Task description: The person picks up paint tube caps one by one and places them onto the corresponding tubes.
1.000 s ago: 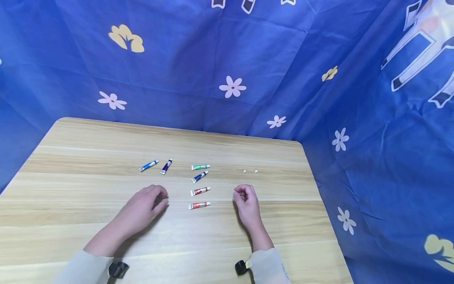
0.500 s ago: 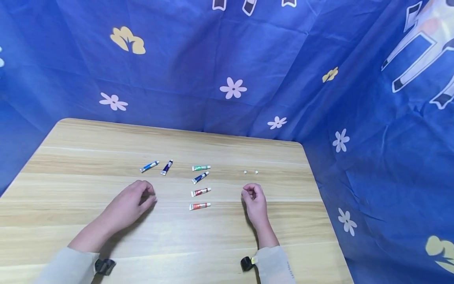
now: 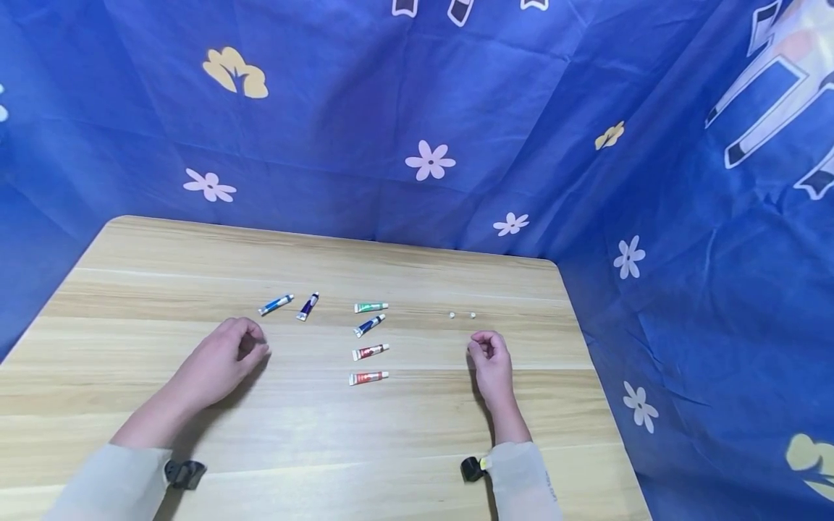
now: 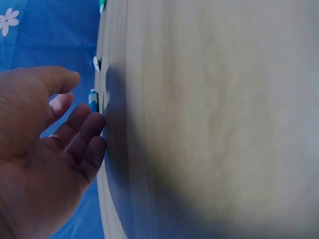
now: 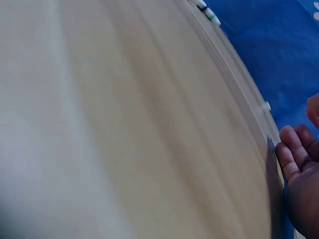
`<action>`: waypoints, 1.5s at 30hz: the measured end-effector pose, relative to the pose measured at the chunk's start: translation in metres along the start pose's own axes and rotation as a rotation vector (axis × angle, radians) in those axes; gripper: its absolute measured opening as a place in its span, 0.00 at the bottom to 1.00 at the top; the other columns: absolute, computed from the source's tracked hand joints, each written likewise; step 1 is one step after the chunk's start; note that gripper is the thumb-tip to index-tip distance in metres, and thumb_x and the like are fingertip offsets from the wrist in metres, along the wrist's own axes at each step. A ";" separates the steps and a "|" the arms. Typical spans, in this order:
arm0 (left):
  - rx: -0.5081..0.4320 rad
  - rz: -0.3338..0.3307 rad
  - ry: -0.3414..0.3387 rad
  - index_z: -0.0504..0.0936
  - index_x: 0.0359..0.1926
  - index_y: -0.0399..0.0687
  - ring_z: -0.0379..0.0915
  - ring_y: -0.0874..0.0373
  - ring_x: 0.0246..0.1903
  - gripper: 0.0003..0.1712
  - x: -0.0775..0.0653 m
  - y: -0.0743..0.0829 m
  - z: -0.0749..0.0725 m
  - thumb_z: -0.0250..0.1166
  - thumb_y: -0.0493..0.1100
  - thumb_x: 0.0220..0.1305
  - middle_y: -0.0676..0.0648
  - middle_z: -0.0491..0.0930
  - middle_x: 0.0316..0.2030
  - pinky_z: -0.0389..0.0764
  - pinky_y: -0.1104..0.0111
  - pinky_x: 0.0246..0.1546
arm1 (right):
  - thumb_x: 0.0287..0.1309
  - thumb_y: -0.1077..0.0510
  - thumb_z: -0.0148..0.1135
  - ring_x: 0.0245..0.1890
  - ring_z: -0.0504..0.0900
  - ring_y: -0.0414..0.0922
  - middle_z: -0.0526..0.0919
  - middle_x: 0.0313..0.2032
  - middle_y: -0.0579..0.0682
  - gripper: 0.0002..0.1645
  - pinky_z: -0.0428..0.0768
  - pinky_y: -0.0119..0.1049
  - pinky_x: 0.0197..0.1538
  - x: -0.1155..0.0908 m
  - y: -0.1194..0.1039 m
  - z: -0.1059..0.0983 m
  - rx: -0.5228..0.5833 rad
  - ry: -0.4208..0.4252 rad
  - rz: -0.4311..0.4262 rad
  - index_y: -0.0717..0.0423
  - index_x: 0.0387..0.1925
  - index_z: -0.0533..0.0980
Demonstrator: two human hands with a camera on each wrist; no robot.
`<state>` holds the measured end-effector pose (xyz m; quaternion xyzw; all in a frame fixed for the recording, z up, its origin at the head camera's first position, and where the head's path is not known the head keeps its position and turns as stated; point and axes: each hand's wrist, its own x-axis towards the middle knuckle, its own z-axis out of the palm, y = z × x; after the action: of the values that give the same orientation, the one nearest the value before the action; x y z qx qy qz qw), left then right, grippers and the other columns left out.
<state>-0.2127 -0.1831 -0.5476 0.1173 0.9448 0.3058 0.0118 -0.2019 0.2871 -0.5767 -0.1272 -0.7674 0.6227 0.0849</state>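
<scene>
My left hand (image 3: 215,365) hovers over the left of the wooden table, fingers loosely curled and holding nothing. Nearest to it lies a light blue paint tube (image 3: 276,305), with a dark purple-blue tube (image 3: 308,307) beside that. Between my hands, a green tube (image 3: 371,307), a blue tube (image 3: 369,325), a dark red tube (image 3: 370,352) and an orange-red tube (image 3: 368,378) form a rough column. My right hand (image 3: 494,373) is at the right, also loosely curled, with nothing visible in its fingers. Just beyond it sit two small white pieces (image 3: 452,315), too small to identify.
The pale wooden table (image 3: 313,463) has rounded far corners. A blue cloth (image 3: 326,108) printed with flowers hangs behind it and along its right side. A small black device (image 3: 185,475) is on my left cuff, another (image 3: 472,469) on my right.
Both hands have moved apart: the left toward the left and slightly away, the right toward the right. The tubes and white pieces have stayed in place.
</scene>
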 end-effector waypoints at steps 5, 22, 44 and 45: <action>0.010 -0.021 0.016 0.80 0.47 0.39 0.80 0.46 0.42 0.10 0.005 -0.009 -0.004 0.71 0.38 0.71 0.38 0.82 0.42 0.81 0.52 0.45 | 0.73 0.68 0.62 0.39 0.74 0.35 0.76 0.40 0.41 0.09 0.75 0.23 0.44 0.016 0.004 -0.014 -0.030 0.023 0.007 0.69 0.51 0.76; -0.081 -0.050 0.040 0.78 0.54 0.34 0.83 0.49 0.42 0.16 0.028 -0.027 -0.014 0.69 0.40 0.75 0.37 0.86 0.44 0.77 0.73 0.40 | 0.72 0.66 0.64 0.40 0.74 0.38 0.76 0.40 0.43 0.09 0.75 0.24 0.45 0.058 0.005 -0.020 -0.066 0.019 0.027 0.65 0.50 0.79; -0.081 -0.094 -0.020 0.78 0.56 0.33 0.81 0.38 0.48 0.19 0.069 -0.027 -0.009 0.65 0.46 0.79 0.32 0.83 0.48 0.80 0.43 0.52 | 0.78 0.59 0.61 0.49 0.76 0.44 0.79 0.50 0.51 0.14 0.74 0.35 0.56 0.091 0.004 -0.028 -0.359 -0.169 0.052 0.52 0.58 0.86; -0.073 -0.088 -0.026 0.78 0.55 0.33 0.82 0.37 0.49 0.18 0.069 -0.027 -0.009 0.65 0.46 0.79 0.31 0.84 0.48 0.80 0.42 0.53 | 0.78 0.59 0.62 0.49 0.76 0.44 0.79 0.49 0.50 0.14 0.74 0.35 0.55 0.092 0.004 -0.027 -0.379 -0.174 0.049 0.51 0.58 0.86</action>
<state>-0.2868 -0.1939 -0.5529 0.0788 0.9370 0.3378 0.0417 -0.2811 0.3412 -0.5779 -0.1050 -0.8719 0.4777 -0.0224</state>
